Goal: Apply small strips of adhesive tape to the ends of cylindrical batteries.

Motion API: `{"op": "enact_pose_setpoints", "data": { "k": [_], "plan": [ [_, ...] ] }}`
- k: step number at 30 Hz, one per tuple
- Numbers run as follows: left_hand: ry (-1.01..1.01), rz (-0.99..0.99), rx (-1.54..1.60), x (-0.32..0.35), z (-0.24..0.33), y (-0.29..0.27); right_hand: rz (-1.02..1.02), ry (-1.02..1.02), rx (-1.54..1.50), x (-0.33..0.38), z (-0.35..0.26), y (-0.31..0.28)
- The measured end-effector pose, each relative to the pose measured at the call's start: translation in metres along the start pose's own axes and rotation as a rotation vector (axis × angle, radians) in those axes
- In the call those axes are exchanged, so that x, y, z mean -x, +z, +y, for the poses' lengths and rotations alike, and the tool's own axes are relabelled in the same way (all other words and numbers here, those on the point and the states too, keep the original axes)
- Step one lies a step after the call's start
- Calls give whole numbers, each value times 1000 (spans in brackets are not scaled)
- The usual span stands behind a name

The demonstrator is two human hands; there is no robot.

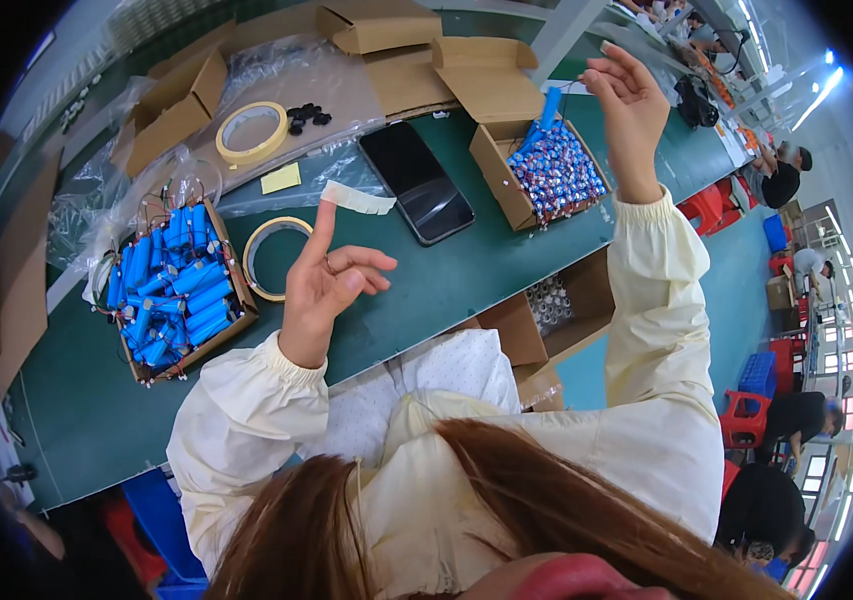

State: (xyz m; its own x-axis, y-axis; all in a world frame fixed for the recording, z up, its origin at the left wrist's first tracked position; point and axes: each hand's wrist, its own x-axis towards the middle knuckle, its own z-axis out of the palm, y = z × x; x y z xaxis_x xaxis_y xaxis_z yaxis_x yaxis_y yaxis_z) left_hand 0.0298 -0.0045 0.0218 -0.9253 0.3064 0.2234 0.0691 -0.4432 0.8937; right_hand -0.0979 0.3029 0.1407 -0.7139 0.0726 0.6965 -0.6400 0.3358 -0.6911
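Observation:
My left hand (321, 295) is raised over the table with its index finger stretched out and the other fingers loosely curled. A short strip of cream masking tape (358, 199) clings to that fingertip. Farther right, my right hand (634, 120) pinches a thin dark wire between thumb and fingers. The wire runs to a blue cylindrical battery (550, 106), which tilts up above a small cardboard box (499, 178). That box is packed with battery cells (558, 170), their silvery ends upward. Left of my left hand, another cardboard box (243, 292) holds many loose blue wired batteries (171, 285).
On the green table (366, 335) lie a black phone (416, 182), two tape rolls (251, 133), a yellow paper pad (280, 179) and small black parts (306, 118). Plastic bags and cardboard boxes fill the back. An open carton (571, 312) sits below the front edge. People work at right.

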Motion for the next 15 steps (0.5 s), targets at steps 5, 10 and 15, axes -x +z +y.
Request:
{"op": "enact_pose_setpoints", "data": {
  "k": [5, 10, 15],
  "plan": [
    [23, 39, -3, -1, -1, 3, -212, 89, -225, 52, -49, 50],
    [-11, 35, 87, -3, 0, 11, -358, 182, -513, 109, -65, 95],
    [-94, 33, 95, -1, 9, 11, -349, 124, -555, 126, -66, 124]
  ]
}}
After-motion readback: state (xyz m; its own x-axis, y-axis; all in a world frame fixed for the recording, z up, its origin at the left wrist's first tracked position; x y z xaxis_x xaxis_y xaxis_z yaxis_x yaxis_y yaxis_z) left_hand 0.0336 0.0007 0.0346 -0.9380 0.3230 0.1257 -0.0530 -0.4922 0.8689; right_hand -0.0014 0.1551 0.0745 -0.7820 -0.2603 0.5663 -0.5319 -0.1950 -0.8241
